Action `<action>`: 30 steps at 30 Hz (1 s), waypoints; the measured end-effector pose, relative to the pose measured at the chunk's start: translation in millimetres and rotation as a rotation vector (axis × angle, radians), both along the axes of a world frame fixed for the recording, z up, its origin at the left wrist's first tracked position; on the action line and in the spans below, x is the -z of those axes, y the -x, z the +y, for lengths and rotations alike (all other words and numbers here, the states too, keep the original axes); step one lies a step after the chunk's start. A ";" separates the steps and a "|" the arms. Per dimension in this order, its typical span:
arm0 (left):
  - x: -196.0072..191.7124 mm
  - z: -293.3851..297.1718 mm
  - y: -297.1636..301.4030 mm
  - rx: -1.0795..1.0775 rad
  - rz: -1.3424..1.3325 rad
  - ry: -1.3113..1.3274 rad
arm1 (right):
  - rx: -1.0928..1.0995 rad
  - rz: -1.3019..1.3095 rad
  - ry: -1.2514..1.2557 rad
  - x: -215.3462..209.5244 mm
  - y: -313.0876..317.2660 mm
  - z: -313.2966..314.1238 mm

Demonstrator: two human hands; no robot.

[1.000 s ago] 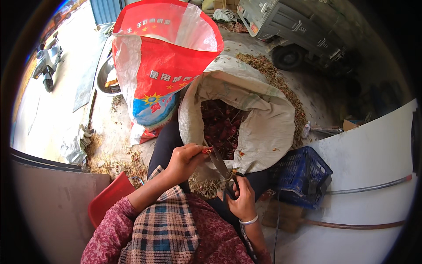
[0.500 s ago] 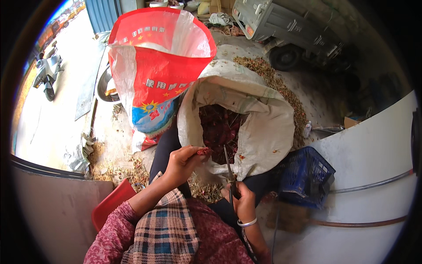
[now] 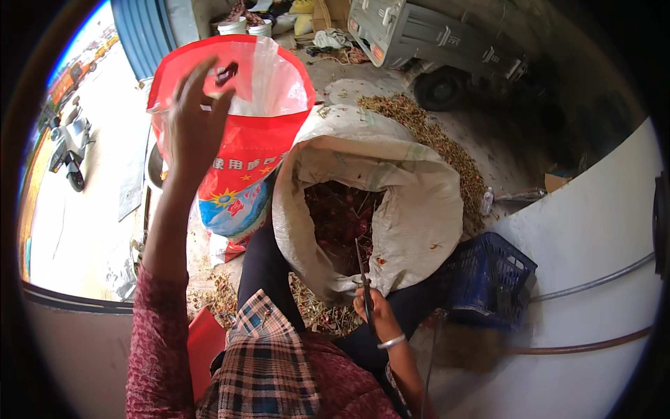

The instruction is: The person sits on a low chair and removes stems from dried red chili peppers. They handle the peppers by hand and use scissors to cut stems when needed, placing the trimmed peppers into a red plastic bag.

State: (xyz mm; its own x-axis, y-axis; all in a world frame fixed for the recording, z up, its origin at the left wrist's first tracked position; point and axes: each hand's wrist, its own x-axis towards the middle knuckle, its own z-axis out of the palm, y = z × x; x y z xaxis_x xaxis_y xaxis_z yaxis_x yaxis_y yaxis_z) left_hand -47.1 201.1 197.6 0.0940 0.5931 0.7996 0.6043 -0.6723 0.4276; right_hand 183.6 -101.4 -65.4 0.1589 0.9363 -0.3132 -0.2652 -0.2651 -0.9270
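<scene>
Pod (image 3: 227, 73), small and dark red, shows at eleven o'clock from the middle of the view, against the mouth of the red bag (image 3: 269, 136). Just beside it is the left hand (image 3: 192, 119), open wide, with thumb and fingers spread. A little gap shows between pod and fingertips, so the hand does not seem to have hold of it. At five o'clock the right hand (image 3: 377, 309) is curled around the scissors (image 3: 364, 283), which point to twelve. They are seen edge-on, so I cannot tell if the blades are apart.

Near the middle is the white sack (image 3: 422, 206), with more dark red pods (image 3: 342, 216) inside, too dark to tell one by one. The left hand hides part of the bag, and the bag's bottom inside is out of sight. The blue crate (image 3: 488, 279) at four o'clock is blurry. The gray cart (image 3: 447, 42), at one o'clock, fades into shadow.
</scene>
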 end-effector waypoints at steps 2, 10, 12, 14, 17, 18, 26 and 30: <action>58.0 -12.9 -2.1 0.227 0.082 0.091 | -0.011 0.137 0.123 32.8 -7.7 10.5; 283.1 -54.5 -96.2 0.607 0.403 0.782 | 0.067 0.120 0.166 51.3 -5.2 30.5; 321.2 -48.1 -121.7 0.548 0.390 0.980 | 0.075 0.088 0.212 58.9 -5.9 25.9; 356.4 -36.3 -150.4 0.402 0.359 0.967 | 0.114 0.120 0.253 45.1 -2.6 26.2; 403.3 -24.6 -185.4 0.252 0.332 0.990 | 0.185 0.295 0.212 58.7 -10.0 21.1; 415.5 -22.5 -195.2 0.211 0.324 1.004 | 0.194 0.269 0.186 63.6 -14.3 22.2; 430.8 -10.7 -206.9 0.450 0.695 1.191 | 0.319 -0.660 0.105 57.8 -69.4 84.7; 419.8 -37.5 -195.4 0.440 0.808 0.991 | 0.332 -1.104 0.055 65.6 -113.8 112.8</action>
State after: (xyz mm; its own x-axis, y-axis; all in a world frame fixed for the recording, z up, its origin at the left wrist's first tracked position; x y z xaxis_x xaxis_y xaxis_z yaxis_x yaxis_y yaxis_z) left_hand 148.3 163.5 -222.2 0.6607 0.6826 -0.3124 0.7315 -0.4921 0.4719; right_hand 297.4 11.4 -131.0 0.6076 0.7865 0.1103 0.6185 -0.3814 -0.6870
